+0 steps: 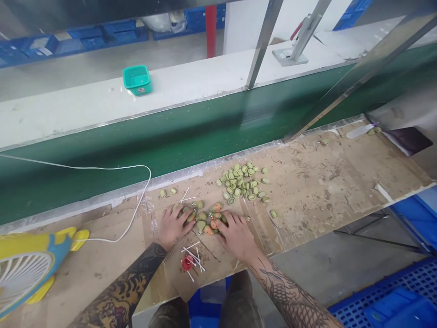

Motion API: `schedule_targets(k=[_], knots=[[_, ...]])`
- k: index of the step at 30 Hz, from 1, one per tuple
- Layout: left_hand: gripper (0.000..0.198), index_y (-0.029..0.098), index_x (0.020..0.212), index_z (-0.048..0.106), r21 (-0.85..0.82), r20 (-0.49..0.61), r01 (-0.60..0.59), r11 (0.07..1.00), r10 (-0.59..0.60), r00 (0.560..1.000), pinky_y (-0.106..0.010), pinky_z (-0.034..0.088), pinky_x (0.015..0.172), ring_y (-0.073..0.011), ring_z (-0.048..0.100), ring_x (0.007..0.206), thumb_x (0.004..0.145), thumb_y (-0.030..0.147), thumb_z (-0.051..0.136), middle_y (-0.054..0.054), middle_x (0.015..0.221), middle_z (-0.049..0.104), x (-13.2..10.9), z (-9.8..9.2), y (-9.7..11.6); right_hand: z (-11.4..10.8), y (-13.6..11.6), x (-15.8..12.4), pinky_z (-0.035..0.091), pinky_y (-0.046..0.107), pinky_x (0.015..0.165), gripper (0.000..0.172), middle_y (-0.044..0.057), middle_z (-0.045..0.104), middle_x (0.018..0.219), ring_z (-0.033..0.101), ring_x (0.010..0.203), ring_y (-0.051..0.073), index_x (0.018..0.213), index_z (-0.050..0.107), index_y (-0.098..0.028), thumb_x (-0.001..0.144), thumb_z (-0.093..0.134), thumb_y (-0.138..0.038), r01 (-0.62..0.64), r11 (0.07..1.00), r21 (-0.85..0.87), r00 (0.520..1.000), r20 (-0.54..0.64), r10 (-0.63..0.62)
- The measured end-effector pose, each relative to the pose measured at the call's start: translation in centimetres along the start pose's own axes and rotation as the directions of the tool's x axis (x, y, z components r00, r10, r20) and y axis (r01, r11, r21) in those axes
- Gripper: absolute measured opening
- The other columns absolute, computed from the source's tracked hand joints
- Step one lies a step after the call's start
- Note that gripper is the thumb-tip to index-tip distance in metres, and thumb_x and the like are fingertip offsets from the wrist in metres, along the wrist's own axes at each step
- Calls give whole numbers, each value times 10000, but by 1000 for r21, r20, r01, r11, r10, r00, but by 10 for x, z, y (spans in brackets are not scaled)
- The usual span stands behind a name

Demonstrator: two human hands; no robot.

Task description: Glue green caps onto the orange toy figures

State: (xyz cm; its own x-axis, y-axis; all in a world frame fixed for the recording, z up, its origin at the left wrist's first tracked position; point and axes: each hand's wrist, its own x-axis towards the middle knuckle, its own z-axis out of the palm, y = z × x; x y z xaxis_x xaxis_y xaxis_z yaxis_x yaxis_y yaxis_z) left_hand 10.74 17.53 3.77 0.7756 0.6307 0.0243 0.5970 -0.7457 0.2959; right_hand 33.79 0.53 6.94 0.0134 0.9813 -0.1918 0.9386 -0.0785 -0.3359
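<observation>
My left hand [173,226] lies palm down on the cardboard-covered bench, fingers spread, at the left edge of a small cluster of green and orange painted figurines [201,216]. My right hand [238,238] covers the right side of that cluster, its fingers also apart and touching several pieces. Neither hand grips one visibly; some pieces are partly hidden under the fingers. Beyond my right hand is a loose heap of green oval pieces [239,182]. Nearer to me, white cotton swabs [194,257] lie around a small red dish [187,263].
A yellow and blue fan [30,264] stands at the left, its white cable [136,205] crossing the bench. A green conveyor belt [191,132] runs behind the bench. A teal basket [137,81] and a clamp press [295,45] stand on the white ledge. Blue crates [403,307] sit below right.
</observation>
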Motion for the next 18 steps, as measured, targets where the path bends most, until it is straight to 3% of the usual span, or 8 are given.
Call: schedule_targets(k=[4,10,15,18], knots=[[314,280,1192,776,-45,24,-37,998,38,999,-525,490,933,-367,597,1099,936,426,669,-160,1296,691,-3,0,-8,-8,-4,8,417,513,1008,506,150,481,1531,517,1242,370,1408,576,-328,933,706,-444,15,1000,-2,999,43,-14],[281,284,1118,799,-231,52,-15,973,27,998,-515,502,979,-354,630,1111,861,373,731,-155,1237,711,6,-3,-22,-5,-12,29,484,429,919,451,136,557,1410,589,1145,314,1414,575,-335,969,606,-262,22,999,36,990,138,-26],[297,265,1056,805,-439,-10,180,880,-205,979,-531,470,1075,-359,625,1175,778,363,774,-137,1263,686,15,-9,-19,-5,-21,50,524,389,779,499,129,580,1351,665,925,258,1437,559,-306,960,562,-158,-31,994,109,980,198,9],[323,231,1043,775,-600,-42,322,733,-430,902,-508,482,1067,-338,617,1192,771,403,771,-123,1226,679,19,-15,-15,-7,-23,60,563,394,797,381,106,597,1333,660,931,218,1386,583,-249,1006,579,-221,-61,982,180,975,219,20]])
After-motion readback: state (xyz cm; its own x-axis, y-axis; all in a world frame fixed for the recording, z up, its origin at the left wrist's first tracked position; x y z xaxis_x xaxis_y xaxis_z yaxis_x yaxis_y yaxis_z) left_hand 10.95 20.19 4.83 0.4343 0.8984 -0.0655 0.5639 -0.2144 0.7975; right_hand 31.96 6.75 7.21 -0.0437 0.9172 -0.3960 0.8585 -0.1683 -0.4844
